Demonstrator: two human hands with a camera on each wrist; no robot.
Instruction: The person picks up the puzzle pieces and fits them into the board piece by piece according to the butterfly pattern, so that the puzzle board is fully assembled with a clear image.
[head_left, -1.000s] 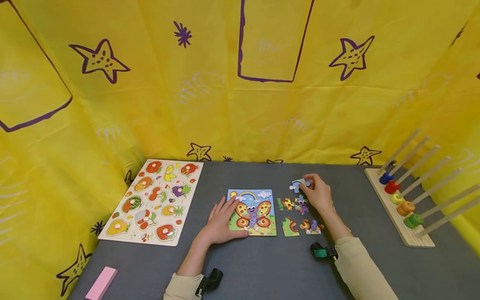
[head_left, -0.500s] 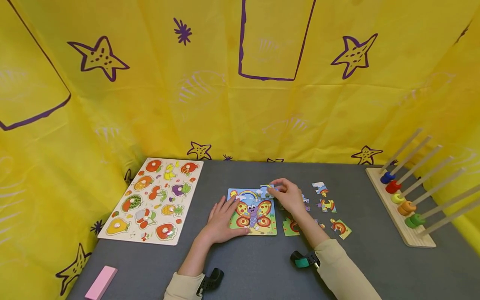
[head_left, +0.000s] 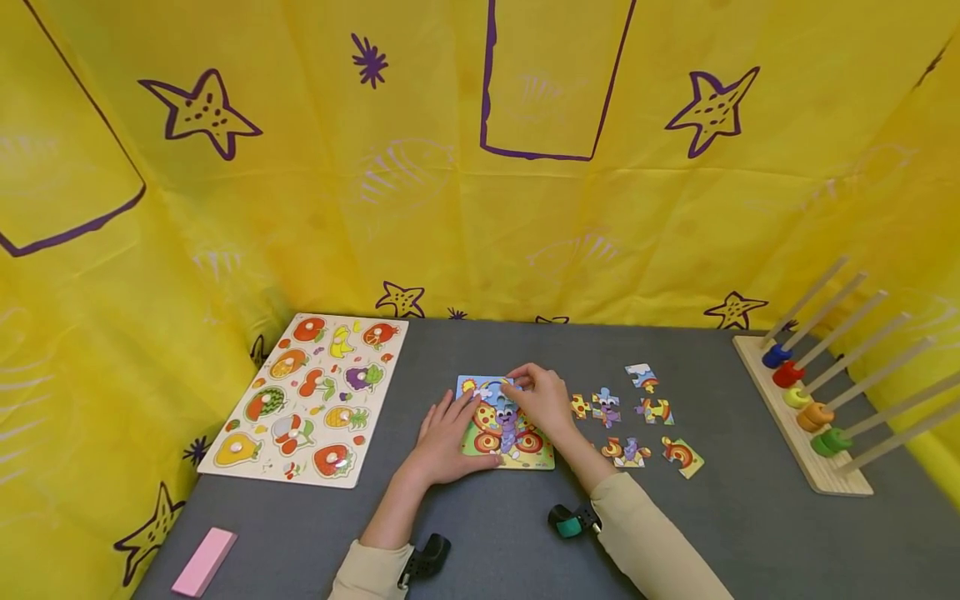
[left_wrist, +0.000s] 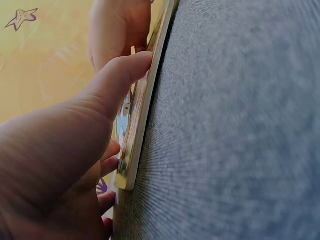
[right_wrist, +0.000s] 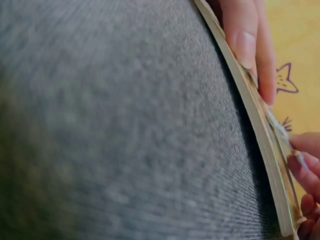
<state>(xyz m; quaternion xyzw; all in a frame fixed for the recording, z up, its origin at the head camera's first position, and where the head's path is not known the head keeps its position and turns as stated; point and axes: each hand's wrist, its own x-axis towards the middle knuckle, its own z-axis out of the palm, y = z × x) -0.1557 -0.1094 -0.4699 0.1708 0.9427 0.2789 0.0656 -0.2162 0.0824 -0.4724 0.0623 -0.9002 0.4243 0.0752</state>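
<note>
A square butterfly puzzle board [head_left: 536, 458] lies on the grey table. My left hand [head_left: 450, 437] rests on its left side with fingers spread, the thumb along the front edge; the left wrist view shows the thumb tip on the board [left_wrist: 145, 100]. Between thumb and fingers, my right hand [head_left: 549, 404] pinches a blue puzzle piece [right_wrist: 280, 129] over the board's upper part. That piece is largely covered by the fingers in the head view. Right of the board lie several loose puzzle pieces, among them a purple one [head_left: 606, 408] and a green-cornered one [head_left: 682, 457].
A fruit peg puzzle [head_left: 315, 400] lies at the left, with a pink block [head_left: 205, 562] nearer the front edge. On the right stands a wooden peg rack [head_left: 802, 417] with coloured rings. Yellow cloth [head_left: 450, 208] hangs behind the table.
My right hand has carried the blue puzzle piece leftward from the loose pieces, past the board's top right corner, to over its upper middle. The left hand has stayed in place.
</note>
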